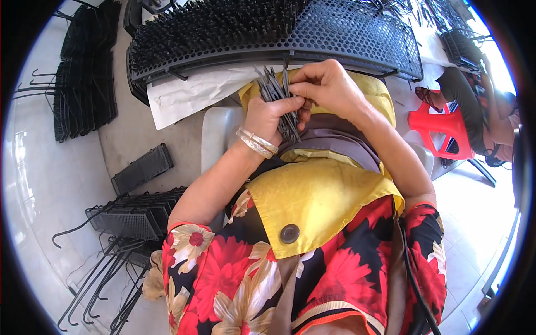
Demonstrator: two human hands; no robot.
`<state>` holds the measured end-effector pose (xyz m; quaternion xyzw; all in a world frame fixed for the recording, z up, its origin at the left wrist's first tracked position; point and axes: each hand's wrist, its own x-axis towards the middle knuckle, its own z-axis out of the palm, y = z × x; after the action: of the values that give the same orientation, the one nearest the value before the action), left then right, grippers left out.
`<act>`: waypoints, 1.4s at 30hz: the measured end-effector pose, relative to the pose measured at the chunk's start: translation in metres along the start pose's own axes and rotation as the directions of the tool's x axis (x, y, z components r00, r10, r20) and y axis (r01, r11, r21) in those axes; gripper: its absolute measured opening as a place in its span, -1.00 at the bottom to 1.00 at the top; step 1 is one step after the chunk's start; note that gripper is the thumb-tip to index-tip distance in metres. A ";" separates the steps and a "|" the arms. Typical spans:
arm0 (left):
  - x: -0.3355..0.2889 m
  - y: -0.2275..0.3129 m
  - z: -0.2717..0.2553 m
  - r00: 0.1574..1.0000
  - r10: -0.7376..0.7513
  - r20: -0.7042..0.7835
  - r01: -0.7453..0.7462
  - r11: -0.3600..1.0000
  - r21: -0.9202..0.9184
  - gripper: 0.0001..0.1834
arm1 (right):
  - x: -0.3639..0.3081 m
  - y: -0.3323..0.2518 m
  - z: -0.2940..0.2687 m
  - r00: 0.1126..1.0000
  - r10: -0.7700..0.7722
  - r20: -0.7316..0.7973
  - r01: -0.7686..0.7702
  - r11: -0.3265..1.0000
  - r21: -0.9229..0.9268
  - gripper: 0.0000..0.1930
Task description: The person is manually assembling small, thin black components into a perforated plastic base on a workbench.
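While fisted, left hand (268, 117) w/ pin bundle (279, 100); right hand (329, 86) fingertips pinching one.

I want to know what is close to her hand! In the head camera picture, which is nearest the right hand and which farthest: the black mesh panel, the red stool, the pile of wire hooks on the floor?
From the right hand:
1. Black mesh panel, just above.
2. Red stool, off to the right.
3. Pile of wire hooks, far lower left on the floor.
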<state>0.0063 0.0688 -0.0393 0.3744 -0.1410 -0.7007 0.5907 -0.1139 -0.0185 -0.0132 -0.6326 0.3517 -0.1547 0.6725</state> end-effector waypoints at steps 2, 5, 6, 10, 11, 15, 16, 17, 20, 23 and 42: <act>0.000 -0.001 -0.002 0.998 -0.064 -0.002 0.064 0.997 0.034 -0.83 | -0.006 0.000 -0.004 0.999 0.020 0.025 -0.018 0.996 -0.092 -0.93; -0.002 0.001 0.004 0.990 -0.082 -0.113 0.085 0.996 0.021 -0.83 | -0.011 0.003 -0.006 0.976 -0.125 -0.177 0.093 0.980 -0.177 -0.95; -0.002 0.002 0.007 0.970 -0.109 -0.215 0.108 0.994 -0.016 -0.84 | -0.012 0.001 -0.010 0.962 -0.136 -0.238 0.105 0.985 -0.136 -0.94; 0.003 -0.002 -0.009 0.963 -0.141 -0.231 0.122 0.988 -0.097 -0.82 | -0.003 -0.009 -0.023 0.803 -0.352 -0.481 0.290 0.936 -0.200 -0.92; 0.003 -0.002 -0.009 0.963 -0.142 -0.231 0.122 0.988 -0.098 -0.82 | 0.002 -0.012 -0.026 0.756 -0.412 -0.509 0.351 0.911 -0.217 -0.91; 0.003 0.005 -0.006 0.977 -0.077 -0.200 0.054 0.992 -0.118 -0.84 | 0.010 -0.025 -0.029 0.802 -0.352 -0.482 0.327 0.935 -0.139 -0.90; 0.004 0.008 -0.004 0.977 -0.051 -0.207 0.025 0.992 -0.122 -0.84 | 0.011 -0.024 -0.028 0.804 -0.350 -0.480 0.324 0.936 -0.138 -0.90; 0.004 0.009 -0.004 0.974 -0.031 -0.223 0.005 0.993 -0.115 -0.82 | 0.012 -0.022 -0.027 0.842 -0.294 -0.453 0.280 0.955 -0.100 -0.90; 0.003 0.014 -0.001 0.987 -0.024 -0.160 0.016 0.998 -0.055 -0.81 | 0.013 -0.013 -0.019 0.885 -0.242 -0.398 0.225 0.970 -0.088 -0.88; 0.003 0.011 0.002 0.987 0.015 -0.160 0.000 0.995 0.099 -0.84 | 0.011 -0.009 -0.010 0.908 -0.229 -0.352 0.205 0.973 -0.103 -0.88; 0.004 0.003 0.002 0.932 -0.045 -0.360 0.012 0.995 -0.096 -0.86 | -0.005 -0.007 0.001 0.828 -0.224 -0.514 0.237 0.971 -0.042 -0.85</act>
<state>0.0068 0.0637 -0.0378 0.4715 0.0079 -0.6340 0.6129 -0.1152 -0.0156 -0.0051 -0.5978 0.4379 -0.4023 0.5377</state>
